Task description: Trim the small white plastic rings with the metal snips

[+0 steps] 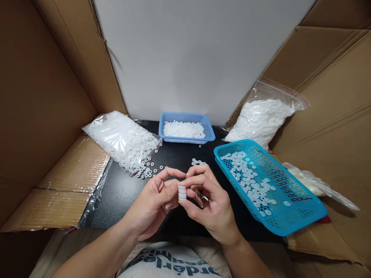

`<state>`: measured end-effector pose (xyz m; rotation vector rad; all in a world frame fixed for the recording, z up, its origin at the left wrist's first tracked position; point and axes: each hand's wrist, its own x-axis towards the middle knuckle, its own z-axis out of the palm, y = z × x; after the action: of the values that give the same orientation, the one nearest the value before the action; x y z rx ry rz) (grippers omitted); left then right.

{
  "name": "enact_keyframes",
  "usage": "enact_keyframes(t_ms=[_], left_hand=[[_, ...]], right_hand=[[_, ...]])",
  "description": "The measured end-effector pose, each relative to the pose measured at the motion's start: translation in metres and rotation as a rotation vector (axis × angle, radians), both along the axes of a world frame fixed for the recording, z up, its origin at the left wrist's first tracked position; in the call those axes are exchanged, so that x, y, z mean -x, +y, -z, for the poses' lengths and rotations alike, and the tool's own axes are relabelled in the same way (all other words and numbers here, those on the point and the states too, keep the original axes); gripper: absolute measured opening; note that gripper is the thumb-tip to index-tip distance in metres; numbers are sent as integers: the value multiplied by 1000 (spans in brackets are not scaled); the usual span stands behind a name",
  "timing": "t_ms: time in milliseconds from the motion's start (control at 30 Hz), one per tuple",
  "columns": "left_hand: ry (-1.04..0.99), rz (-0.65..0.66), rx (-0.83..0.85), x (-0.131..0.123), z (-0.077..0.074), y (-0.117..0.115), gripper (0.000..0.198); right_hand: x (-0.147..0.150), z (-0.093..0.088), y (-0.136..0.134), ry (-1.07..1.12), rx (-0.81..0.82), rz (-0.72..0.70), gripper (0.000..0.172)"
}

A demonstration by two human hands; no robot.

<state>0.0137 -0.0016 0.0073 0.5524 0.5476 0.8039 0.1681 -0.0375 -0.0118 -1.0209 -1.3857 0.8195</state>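
Both hands meet over the black tabletop (pixel 121 193) near its front edge. My left hand (pixel 153 202) and my right hand (pixel 210 204) pinch a short stack of white rings (pixel 182 192) between thumbs and fingertips. A thin metal pin or tool (pixel 202 197) shows in my right hand behind the stack. Loose white rings (pixel 147 170) lie on the table just beyond the hands.
An open clear bag of white rings (pixel 121 139) lies at the left, another bag (pixel 261 119) at the back right. A small blue basket (pixel 187 129) with rings stands at the back. A larger blue basket (pixel 269 185) with rings is tilted at the right. Cardboard walls surround the table.
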Motion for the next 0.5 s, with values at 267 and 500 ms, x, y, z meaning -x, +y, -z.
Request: enact_keyframes(t_ms=[267, 500], left_hand=[[-47, -22, 18, -1, 2, 0, 31], [-38, -51, -23, -2, 5, -1, 39]], right_hand=[[3, 2, 1, -43, -14, 26, 18], [3, 1, 2, -50, -16, 50, 15]])
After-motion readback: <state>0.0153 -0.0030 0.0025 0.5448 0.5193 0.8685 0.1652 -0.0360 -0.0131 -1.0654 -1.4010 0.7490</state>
